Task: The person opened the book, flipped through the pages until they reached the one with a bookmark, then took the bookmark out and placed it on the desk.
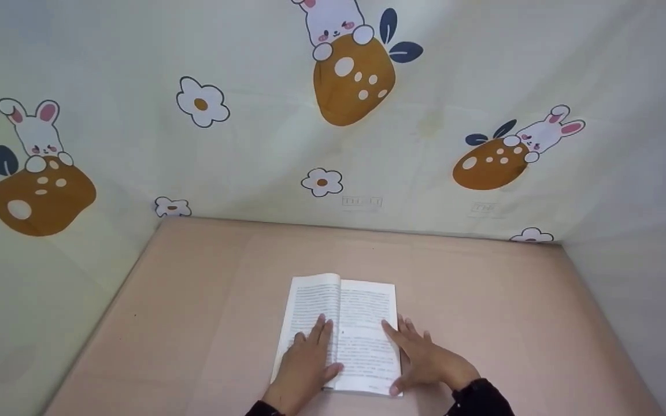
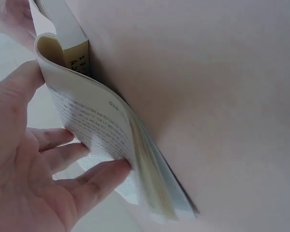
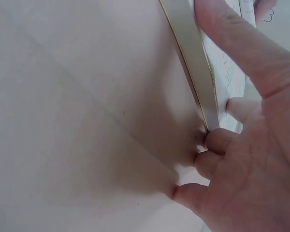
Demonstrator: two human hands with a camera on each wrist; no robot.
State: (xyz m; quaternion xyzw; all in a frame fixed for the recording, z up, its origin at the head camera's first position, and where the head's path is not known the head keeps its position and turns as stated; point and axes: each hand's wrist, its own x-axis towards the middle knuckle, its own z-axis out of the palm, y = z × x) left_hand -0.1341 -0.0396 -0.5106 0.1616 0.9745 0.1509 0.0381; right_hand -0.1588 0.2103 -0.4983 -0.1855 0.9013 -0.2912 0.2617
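An open paperback book (image 1: 367, 306) lies on the table, with printed text on both pages. My left hand (image 1: 305, 359) rests on the left page near the fold, its fingers fairly straight and its thumb close to the lower gutter. In the left wrist view, the fingertips (image 2: 118, 169) press on the page (image 2: 82, 104), which curves down from the spine. At the book's right edge is my right hand (image 1: 428, 359). Its thumb and index finger touch the right page, while the other fingers reach down beside the page block (image 3: 200, 72) to the tabletop.
A pinkish-beige tabletop (image 1: 206, 289) extends around the book. Pale fabric walls (image 1: 252, 156) printed with rabbits, flowers and brown fruit stand along its back and both sides. Dark sleeves (image 1: 483, 398) cover the wrists.
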